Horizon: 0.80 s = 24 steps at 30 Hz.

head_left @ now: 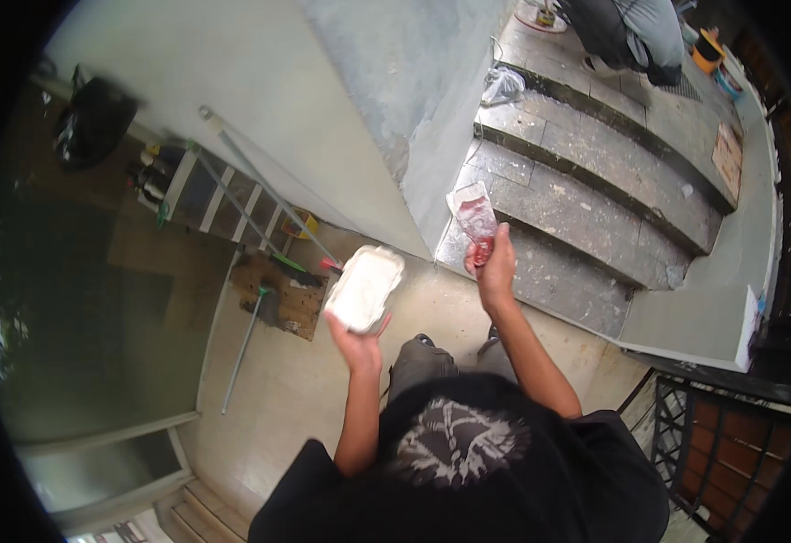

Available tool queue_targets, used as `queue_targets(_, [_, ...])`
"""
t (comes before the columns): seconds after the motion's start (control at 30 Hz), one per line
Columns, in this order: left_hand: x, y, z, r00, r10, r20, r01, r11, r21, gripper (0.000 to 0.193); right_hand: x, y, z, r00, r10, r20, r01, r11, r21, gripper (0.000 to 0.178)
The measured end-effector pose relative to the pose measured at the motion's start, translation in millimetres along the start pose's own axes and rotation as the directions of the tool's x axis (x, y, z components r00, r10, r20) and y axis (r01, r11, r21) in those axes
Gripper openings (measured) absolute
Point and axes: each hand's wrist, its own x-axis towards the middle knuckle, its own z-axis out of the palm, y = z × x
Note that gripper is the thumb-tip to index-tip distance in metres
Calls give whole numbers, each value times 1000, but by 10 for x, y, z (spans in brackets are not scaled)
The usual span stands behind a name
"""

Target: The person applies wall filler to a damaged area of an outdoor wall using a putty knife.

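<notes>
My left hand (357, 347) is closed on the lower end of a white rectangular tub (390, 291), whose rim is coated in pale paste. White putty-like material (363, 282) fills it. Raised in front of the steps, my right hand (497, 271) grips a putty knife (476, 220) by its red handle, blade upward. White smears cover the blade and part of the handle. Tub and knife are held apart, the tub lower and to the left. Neither touches the wall corner (431, 240) beyond them.
Stained grey steps (585, 195) rise at the right, with another person (635, 36) at the top. A plastic bag (503, 86) lies on a step. Leftward, a ladder (223, 204), long poles (260, 181) and a broom (249, 344) stand near brown cardboard (300, 308). A metal gate (725, 443) is lower right.
</notes>
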Motion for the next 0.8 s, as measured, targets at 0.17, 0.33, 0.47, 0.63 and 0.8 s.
queue_targets(0.17, [47,256,-341,968,31,-250,-16,998,61,74,406,879,400,909,-412,-58,401,905,-144,29])
queue_targets(0.33, [263,473,-815,958,46,-282,24,970,241,72,541,1536,815,817,-566,-109,528,811,-252,37])
queue_targets(0.47, [436,438,-886,941,99,-324,-19,970,242,67,796,1950,982,669,-733,-124,696,676,-241,47])
queue_targets(0.63, [580,435,-1098,938,100,-333,-20,972,234,66,1005,2283,1152,631,-768,-106,726,633,-269,54])
queue_targets(0.8, [615,418,-1179,945,86,-315,-19,977,212,64,971,2461,1106,570,-821,32,756,509,-411,60])
